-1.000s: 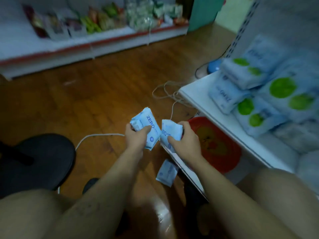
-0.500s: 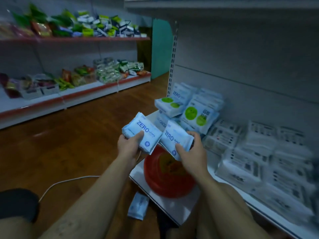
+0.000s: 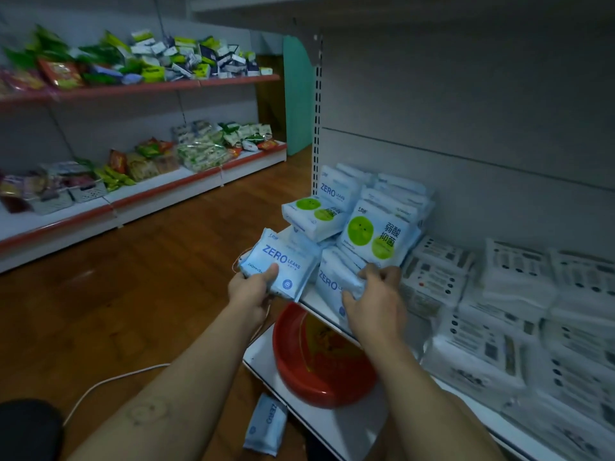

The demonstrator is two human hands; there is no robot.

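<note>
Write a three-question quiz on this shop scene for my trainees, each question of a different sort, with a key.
1. True or false: the left hand grips a blue ZERO pack.
2. What lies on the wooden floor by the shelf base? A a blue pack; B a bottle; C a shoe.
3. Name the colour of the basin below the right hand, which grips another ZERO pack.
Key: 1 true; 2 A; 3 red.

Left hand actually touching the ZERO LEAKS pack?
Touching. Head view: the left hand grips the ZERO LEAKS pack, thumb pressed on its front. The right hand grips a second pack.
</note>
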